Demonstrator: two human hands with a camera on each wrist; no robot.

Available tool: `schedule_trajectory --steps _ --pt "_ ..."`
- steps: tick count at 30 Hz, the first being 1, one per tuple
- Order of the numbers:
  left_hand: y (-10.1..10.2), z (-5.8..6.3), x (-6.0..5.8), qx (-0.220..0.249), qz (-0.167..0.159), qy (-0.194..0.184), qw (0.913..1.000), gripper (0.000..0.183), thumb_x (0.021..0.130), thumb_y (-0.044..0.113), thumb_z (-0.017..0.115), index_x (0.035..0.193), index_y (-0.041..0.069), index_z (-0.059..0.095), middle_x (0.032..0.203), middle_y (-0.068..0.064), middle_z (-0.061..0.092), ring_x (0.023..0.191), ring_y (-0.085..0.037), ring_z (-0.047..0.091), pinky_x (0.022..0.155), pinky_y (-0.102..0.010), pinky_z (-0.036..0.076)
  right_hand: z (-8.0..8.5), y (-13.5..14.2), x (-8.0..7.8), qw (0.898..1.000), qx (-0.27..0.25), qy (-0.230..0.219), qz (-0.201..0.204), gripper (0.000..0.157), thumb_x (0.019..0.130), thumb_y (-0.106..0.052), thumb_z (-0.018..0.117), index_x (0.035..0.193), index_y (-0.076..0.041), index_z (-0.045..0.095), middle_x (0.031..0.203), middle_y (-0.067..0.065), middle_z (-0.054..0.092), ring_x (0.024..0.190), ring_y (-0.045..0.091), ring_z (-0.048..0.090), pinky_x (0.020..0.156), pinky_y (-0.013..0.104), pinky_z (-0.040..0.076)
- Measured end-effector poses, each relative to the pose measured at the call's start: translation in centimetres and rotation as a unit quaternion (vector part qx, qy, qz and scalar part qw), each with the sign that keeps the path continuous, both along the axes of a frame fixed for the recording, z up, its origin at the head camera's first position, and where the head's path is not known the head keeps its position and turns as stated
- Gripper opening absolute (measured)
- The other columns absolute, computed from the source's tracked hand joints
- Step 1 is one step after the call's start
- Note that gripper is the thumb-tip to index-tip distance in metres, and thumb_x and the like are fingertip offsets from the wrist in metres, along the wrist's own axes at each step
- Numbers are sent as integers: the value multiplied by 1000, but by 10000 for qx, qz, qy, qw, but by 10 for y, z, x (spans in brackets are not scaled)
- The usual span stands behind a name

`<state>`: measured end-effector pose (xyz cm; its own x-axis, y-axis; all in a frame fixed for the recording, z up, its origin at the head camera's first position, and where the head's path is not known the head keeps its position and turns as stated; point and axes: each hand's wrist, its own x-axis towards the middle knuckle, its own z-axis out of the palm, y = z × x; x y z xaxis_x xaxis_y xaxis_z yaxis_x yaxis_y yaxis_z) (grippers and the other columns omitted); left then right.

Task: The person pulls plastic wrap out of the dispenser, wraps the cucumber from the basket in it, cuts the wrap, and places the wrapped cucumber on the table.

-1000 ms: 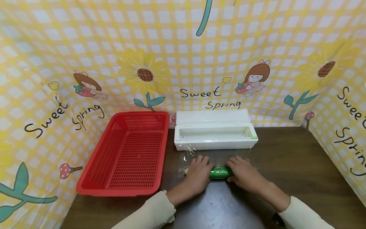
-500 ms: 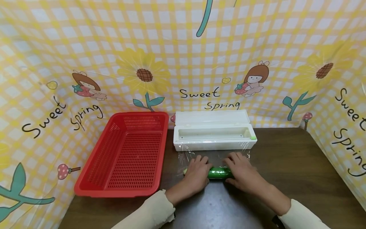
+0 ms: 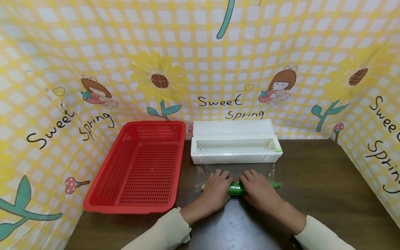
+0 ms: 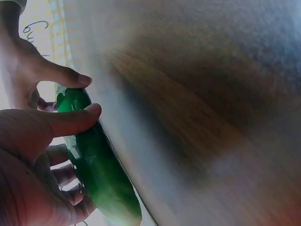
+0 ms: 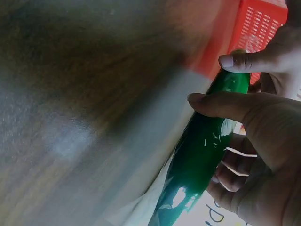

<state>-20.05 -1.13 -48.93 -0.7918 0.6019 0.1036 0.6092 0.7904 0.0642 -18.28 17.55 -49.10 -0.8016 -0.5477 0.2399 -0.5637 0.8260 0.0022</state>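
Note:
A green cucumber [image 3: 236,188] lies crosswise on the table, its skin glossy under clear cling film. My left hand [image 3: 217,189] holds it toward its left end, and my right hand [image 3: 257,189] grips it near the middle. Each wrist view shows a thumb on the near side of the cucumber [image 4: 103,174] and fingers curled round the far side. The cucumber's right end sticks out past my right hand. From the front of the white cling film box [image 3: 234,158], a sheet of cling film [image 3: 237,170] stretches down to the cucumber.
The box stands behind the hands with its lid [image 3: 232,127] raised. To the left is a red perforated basket [image 3: 131,209]. Patterned checked cloth [image 3: 215,62] hangs behind the dark wooden table [image 3: 318,180] and along both sides.
My right hand has shifted left along the cucumber, closer to my left hand, and the cucumber's right end now shows. The left hand stays in nearly the same place.

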Motion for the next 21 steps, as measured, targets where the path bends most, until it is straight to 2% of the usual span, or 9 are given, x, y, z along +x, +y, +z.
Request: schedule_trajectory --steps 4,10,14,17,21 --pt "-2 -2 -3 312 71 -166 9994 50 65 28 86 111 16 69 98 3 56 88 -16 44 70 -27 36 6 1 -3 9995 -165 -239 110 45 62 -21 88 97 -9 62 102 4 60 94 23 54 75 41 50" --pt "-4 -2 -7 694 230 -464 9962 63 60 33 89 114 12 64 102 2 62 92 -16 49 77 -29 42 11 2 -8 9984 -280 -427 230 44 57 -19 90 92 -11 64 96 0 61 91 18 54 80 36 51" --pt "-5 5 -9 619 226 -733 9951 75 63 40 88 122 8 55 108 -2 60 96 -18 51 82 -32 46 12 1 -8 9978 -280 -565 183 43 58 -20 90 92 -12 65 98 -1 61 91 16 54 81 35 51" --pt "-6 12 -12 552 257 -940 9937 79 66 47 85 123 6 50 108 -4 57 94 -18 52 79 -30 48 13 1 -8 9975 -266 -640 121 44 58 -21 91 93 -12 65 98 -1 61 91 16 55 79 35 52" --pt "-6 22 -14 459 579 -1336 9883 78 78 58 70 128 4 48 112 -7 55 98 -18 54 84 -33 49 14 1 -9 9971 -269 -705 86 45 58 -22 91 94 -12 66 97 -2 60 90 15 55 75 34 52"
